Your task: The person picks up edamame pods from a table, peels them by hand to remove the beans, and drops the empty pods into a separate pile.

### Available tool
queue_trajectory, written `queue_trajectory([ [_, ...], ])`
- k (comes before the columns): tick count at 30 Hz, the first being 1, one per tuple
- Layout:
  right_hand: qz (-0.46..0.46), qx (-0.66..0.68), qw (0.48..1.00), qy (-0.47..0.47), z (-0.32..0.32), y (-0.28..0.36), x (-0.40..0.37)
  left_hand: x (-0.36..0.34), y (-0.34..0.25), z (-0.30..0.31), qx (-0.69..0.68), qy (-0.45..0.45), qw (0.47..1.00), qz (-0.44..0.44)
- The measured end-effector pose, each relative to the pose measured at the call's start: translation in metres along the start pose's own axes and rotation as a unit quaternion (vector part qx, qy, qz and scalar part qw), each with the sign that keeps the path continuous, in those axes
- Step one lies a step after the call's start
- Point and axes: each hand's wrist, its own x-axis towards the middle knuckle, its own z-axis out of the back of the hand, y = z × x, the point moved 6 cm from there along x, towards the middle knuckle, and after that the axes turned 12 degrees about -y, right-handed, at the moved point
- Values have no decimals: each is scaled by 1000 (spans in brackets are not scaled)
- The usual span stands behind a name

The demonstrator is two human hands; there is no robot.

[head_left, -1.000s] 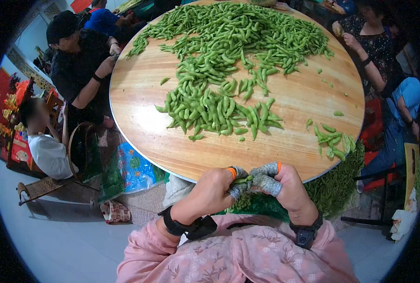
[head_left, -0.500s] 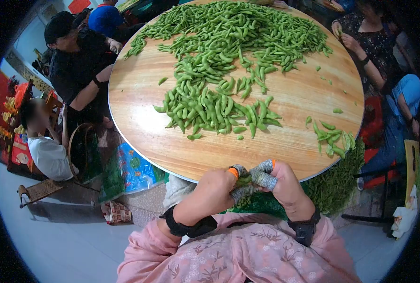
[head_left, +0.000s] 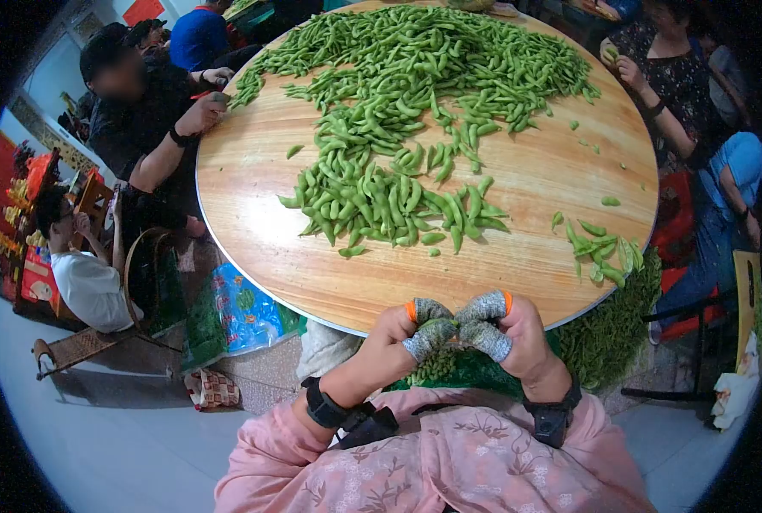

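My left hand (head_left: 395, 339) and my right hand (head_left: 522, 336) meet at the table's near edge, grey knitted sleeves with orange bands on their thumbs and forefingers. Both pinch a green soybean pod (head_left: 440, 324), mostly covered by the fingertips. Under the hands, shelled green beans (head_left: 433, 366) lie by a green plastic sheet or bag (head_left: 482, 376). A large pile of soybean pods (head_left: 389, 111) spreads over the round wooden table (head_left: 253, 192), with a nearer cluster (head_left: 359, 201) in front of me.
A few pods and opened shells (head_left: 601, 248) lie near the right rim. Empty shells heap (head_left: 616, 329) on the floor at right. A person in black (head_left: 146, 128) sits at left, another (head_left: 667, 85) at right. A blue plastic bag (head_left: 244, 303) lies on the floor.
My fingertips have drawn together around the pod, and my left hand has turned slightly. The person in black at left has brought a hand up onto the table edge.
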Motion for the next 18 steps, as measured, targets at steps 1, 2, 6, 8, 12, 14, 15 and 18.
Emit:
queue_trajectory([
  [1,1,0,1000,1,0,2,0,0,0,0,-10,3,1000,24],
  [2,-8,-51,999,-3,0,3,1,0,1,2,-10,2,1000,24],
  [6,32,-218,975,3,-6,19,2,-2,-10,0,204,25,975,-86],
  [8,47,-240,970,1,-7,17,3,0,-11,-2,287,20,952,-101],
  [12,36,-222,974,-30,-5,13,3,5,5,3,266,-4,961,-77],
  [14,-11,-165,985,-50,2,8,7,6,7,4,199,1,978,-67],
  [15,-58,-107,990,-69,9,2,8,6,7,5,119,-14,992,-37],
  [18,-115,-15,989,-88,24,-3,8,4,-5,9,147,-2,988,-46],
])
